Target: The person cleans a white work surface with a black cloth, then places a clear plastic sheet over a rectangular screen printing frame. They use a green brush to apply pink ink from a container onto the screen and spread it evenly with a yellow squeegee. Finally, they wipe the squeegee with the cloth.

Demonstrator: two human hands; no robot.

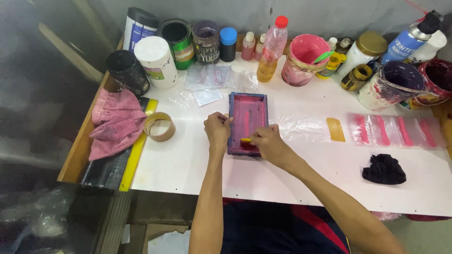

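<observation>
The left hand [217, 130] grips the left edge of the small printing frame [248, 123] lying mid-tabletop [188, 160]; the right hand [266, 142] has its fingers closed on a yellow squeegee [246, 140] at the frame's near end. Pink ink already covers the mesh. Printed pink strips [395, 130] lie to the right.

frame [248, 123] lying mid-table [188, 164] – left hand [217, 130] on its left edge, right hand [267, 141] at its near end over a small squeegee [246, 140]. tape roll [159, 126] left of the frame, cloth [115, 123] further left on the table edge. row of jars and bottles [301, 51] behind. scraper [335, 129] right, dark rag [383, 169] nearer and further right.
</observation>
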